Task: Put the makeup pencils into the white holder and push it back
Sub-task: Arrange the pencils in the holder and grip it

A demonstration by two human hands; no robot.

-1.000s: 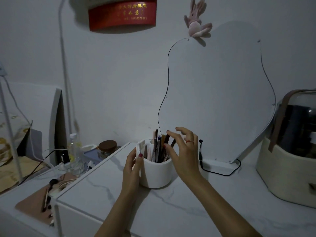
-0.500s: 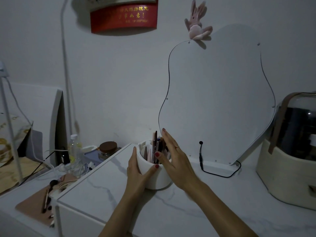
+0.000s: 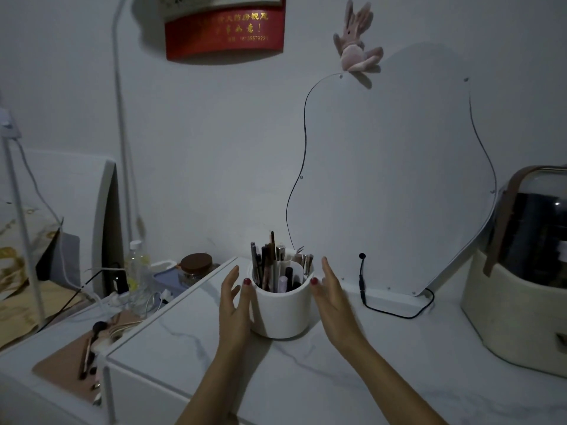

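White holder standing on counter, pencils sticking up inside, left hand at nine o'clock, right hand at three o'clock flanking it, fingers spreading wide, gripping nothing.

red wall sign, number 18135579221

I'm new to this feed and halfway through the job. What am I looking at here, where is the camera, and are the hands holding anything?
There is no machine: these are a person's bare hands, filmed by one wide-angle camera worn on the head, looking forward and down. The left hand and right hand flank a white holder on a marbled tabletop. Both hands are open, thumbs at the holder's rim; neither grips it. Makeup pencils stand inside it. Behind are a curvy mirror with a black cable; a cream case stands at the right.
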